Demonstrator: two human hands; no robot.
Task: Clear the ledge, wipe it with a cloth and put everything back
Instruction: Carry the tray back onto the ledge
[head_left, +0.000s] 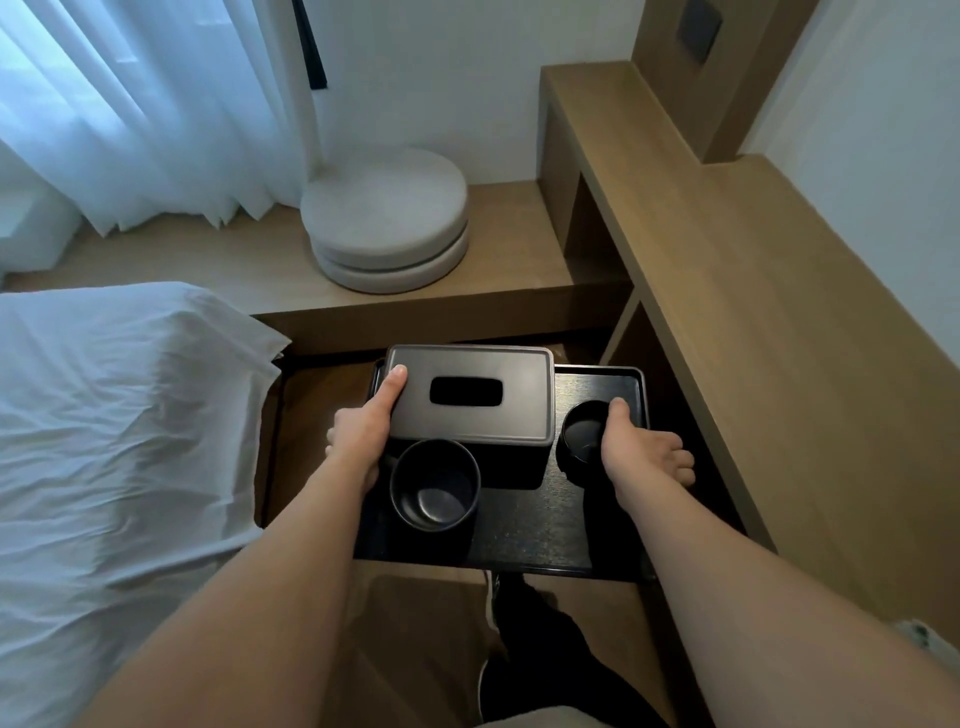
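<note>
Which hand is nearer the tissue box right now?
Left. The left hand grips the tray's edge, thumb on the tissue box; the right hand holds the opposite side.

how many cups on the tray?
2. One cup sits at the tray's front left, before the tissue box. The other is at the right, partly behind the right hand.

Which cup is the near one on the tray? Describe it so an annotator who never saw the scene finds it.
Start at the black tray that both hands carry beside the bed. On it, the tissue box stands toward the far side. The near cup stands in front of the box, by the left hand; unlike the other cup by the right hand, its whole open mouth shows.
</note>
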